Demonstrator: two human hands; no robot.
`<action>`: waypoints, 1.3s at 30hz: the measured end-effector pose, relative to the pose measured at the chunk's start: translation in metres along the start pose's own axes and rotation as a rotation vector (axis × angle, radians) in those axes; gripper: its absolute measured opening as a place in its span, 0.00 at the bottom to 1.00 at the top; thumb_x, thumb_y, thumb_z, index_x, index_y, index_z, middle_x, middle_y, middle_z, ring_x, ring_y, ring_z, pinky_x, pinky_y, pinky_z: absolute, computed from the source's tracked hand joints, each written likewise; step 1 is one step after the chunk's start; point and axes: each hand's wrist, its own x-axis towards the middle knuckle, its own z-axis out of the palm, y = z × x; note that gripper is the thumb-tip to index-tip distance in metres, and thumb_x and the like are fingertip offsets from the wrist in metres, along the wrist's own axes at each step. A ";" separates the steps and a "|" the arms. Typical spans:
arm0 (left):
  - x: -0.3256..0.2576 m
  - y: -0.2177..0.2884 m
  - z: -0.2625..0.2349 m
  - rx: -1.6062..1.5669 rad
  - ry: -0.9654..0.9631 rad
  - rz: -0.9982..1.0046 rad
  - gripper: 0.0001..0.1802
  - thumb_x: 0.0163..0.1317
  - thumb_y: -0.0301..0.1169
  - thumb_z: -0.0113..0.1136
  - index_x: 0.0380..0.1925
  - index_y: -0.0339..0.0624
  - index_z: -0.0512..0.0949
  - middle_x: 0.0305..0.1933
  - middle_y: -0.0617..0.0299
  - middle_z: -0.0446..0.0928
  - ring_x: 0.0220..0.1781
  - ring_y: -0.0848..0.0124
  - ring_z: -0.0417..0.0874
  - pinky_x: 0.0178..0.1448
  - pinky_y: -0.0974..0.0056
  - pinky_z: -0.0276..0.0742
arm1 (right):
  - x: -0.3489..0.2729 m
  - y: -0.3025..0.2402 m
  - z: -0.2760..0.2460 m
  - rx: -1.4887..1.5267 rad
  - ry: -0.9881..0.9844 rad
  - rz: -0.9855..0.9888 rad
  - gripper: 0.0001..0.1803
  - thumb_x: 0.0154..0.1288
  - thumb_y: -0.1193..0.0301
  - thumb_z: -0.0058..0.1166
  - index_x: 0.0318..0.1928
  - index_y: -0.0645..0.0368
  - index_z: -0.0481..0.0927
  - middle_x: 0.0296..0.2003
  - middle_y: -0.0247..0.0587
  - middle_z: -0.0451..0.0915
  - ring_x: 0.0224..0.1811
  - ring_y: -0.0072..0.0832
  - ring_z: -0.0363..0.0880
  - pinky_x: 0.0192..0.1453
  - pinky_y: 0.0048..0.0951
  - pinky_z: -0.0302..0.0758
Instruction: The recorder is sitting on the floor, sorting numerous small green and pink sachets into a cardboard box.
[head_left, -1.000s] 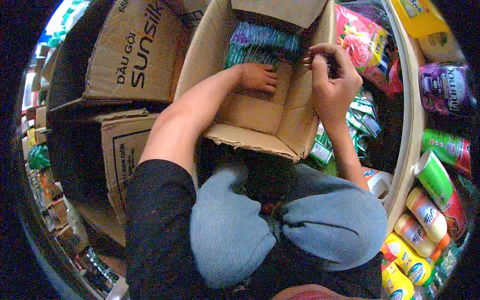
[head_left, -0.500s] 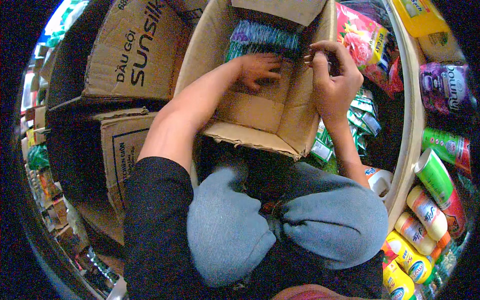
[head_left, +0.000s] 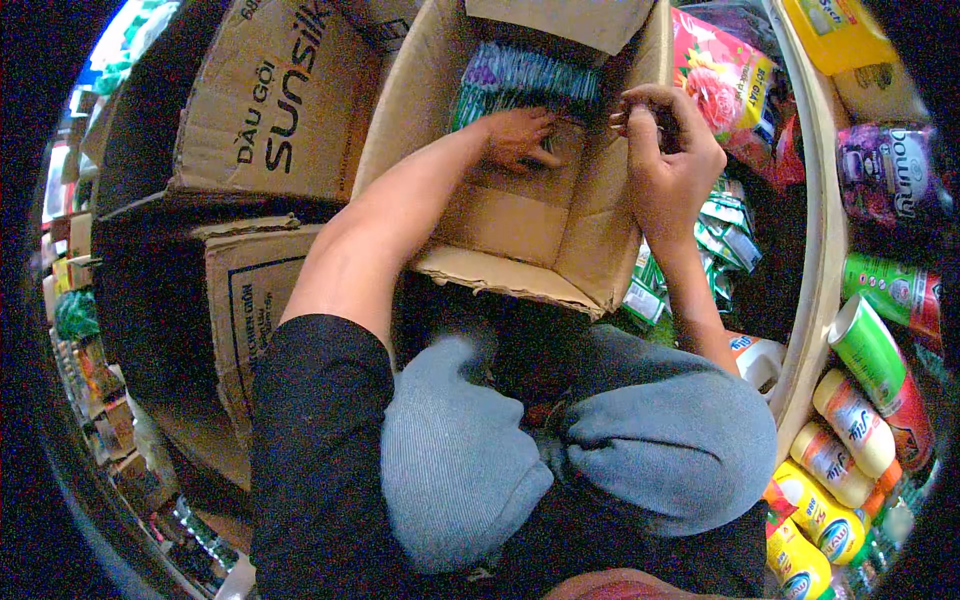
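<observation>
An uncovered cardboard box [head_left: 505, 225] sits in front of my knees. At its far end, a tight row of green and purple sachets [head_left: 525, 75] stands on edge. My left hand [head_left: 515, 140] reaches inside, just on the near side of that row, its fingers apart and its fingertips close to the sachets. I see nothing held in it. By the box's right wall, my right hand [head_left: 680, 135] is raised with its fingers curled in toward the thumb. Whether anything small is between them cannot be made out.
Larger cartons [head_left: 285, 110] stand to the left. Loose green sachets [head_left: 728, 235] and a pink floral bag [head_left: 725, 75] lie right of the box. Beyond a curved pale edge [head_left: 822, 200] are yellow bottles [head_left: 820, 510], cream bottles [head_left: 855, 420] and a purple pouch [head_left: 885, 175].
My left hand has shifted slightly within the box, its thumb now further right and more spread from the fingers. My right hand has hardly moved.
</observation>
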 end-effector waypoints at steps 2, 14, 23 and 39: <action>0.000 0.000 -0.001 -0.055 -0.032 -0.035 0.30 0.45 0.44 0.53 0.52 0.58 0.62 0.52 0.46 0.62 0.55 0.50 0.61 0.59 0.51 0.56 | -0.001 0.001 -0.001 -0.001 0.001 0.010 0.05 0.53 0.79 0.44 0.29 0.66 0.74 0.22 0.35 0.75 0.24 0.17 0.74 0.30 0.17 0.72; -0.011 -0.016 0.007 0.205 0.185 0.427 0.21 0.49 0.37 0.49 0.46 0.50 0.63 0.45 0.59 0.66 0.54 0.59 0.63 0.62 0.48 0.49 | 0.014 0.015 -0.024 0.614 0.006 0.268 0.08 0.58 0.73 0.42 0.37 0.62 0.73 0.32 0.38 0.74 0.33 0.20 0.73 0.35 0.21 0.72; 0.004 -0.007 -0.042 0.012 0.067 0.369 0.27 0.49 0.40 0.51 0.52 0.51 0.61 0.47 0.55 0.66 0.51 0.59 0.66 0.54 0.47 0.56 | -0.058 0.181 -0.057 -0.695 -0.647 0.653 0.18 0.50 0.64 0.50 0.35 0.67 0.73 0.31 0.52 0.76 0.33 0.39 0.76 0.38 0.34 0.73; 0.016 0.028 -0.272 -0.168 0.932 -0.401 0.15 0.49 0.34 0.50 0.16 0.31 0.73 0.16 0.48 0.71 0.20 0.58 0.75 0.27 0.60 0.70 | 0.013 0.096 -0.115 -0.604 -0.237 0.530 0.35 0.33 0.61 0.63 0.45 0.63 0.65 0.38 0.53 0.74 0.41 0.40 0.74 0.46 0.32 0.69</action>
